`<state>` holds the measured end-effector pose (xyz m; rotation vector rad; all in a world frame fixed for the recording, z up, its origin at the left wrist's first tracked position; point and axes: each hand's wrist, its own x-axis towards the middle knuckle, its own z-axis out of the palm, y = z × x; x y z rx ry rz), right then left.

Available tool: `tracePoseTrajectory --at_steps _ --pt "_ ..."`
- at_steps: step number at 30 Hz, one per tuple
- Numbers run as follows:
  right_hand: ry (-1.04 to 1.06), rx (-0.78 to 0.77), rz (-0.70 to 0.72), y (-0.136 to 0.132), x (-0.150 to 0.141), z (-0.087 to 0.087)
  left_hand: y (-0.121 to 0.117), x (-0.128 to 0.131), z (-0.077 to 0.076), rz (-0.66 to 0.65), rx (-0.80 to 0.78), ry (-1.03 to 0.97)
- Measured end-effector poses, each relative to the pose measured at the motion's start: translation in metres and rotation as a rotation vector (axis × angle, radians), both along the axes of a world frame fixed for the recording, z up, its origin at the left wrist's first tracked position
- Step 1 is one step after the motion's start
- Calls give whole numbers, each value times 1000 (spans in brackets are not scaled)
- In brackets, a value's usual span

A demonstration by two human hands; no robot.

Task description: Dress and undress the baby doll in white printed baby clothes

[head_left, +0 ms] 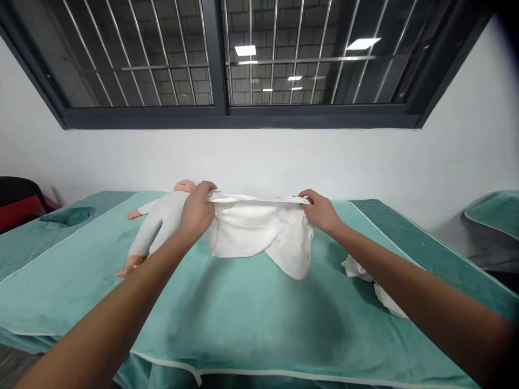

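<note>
Left grip (198,210) and right grip (321,211) pinch the top corners of the white, draped fabric piece (257,229), likely light, limp and best held there.

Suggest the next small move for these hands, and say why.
Probably lower the white cloth onto the green cover: the left hand and right hand grip opposite ends of its top edge, holding that nearly straight, while its lower part hangs loose above the cover.
</note>
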<state>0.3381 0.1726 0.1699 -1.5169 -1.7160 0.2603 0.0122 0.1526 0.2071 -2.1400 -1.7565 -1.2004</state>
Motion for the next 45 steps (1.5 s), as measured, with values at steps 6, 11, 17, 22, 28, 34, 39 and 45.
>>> tracePoseTrajectory --at_steps 6,11,17,22,28,34,39,45 --pt "-189 -153 95 5 19 42 -7 -7 23 48 -51 -18" --pt "-541 -413 260 35 27 55 7 -7 21 215 -264 330" --pt "-750 -423 -5 68 -18 -9 58 1 -55 243 -424 408" --pt "-773 -201 16 46 -77 -86 61 33 -128 104 -392 389" --pt "-350 -129 36 44 -107 -142 78 58 -167 -74 -466 262" --pt "-313 -210 -159 60 -103 -147 102 63 -169 49 -465 187" --pt "-400 -93 -205 65 -107 -149 105 86 -168 107 -411 89" --pt "-451 -131 -144 90 -95 -151 123 93 -177 137 -445 3"
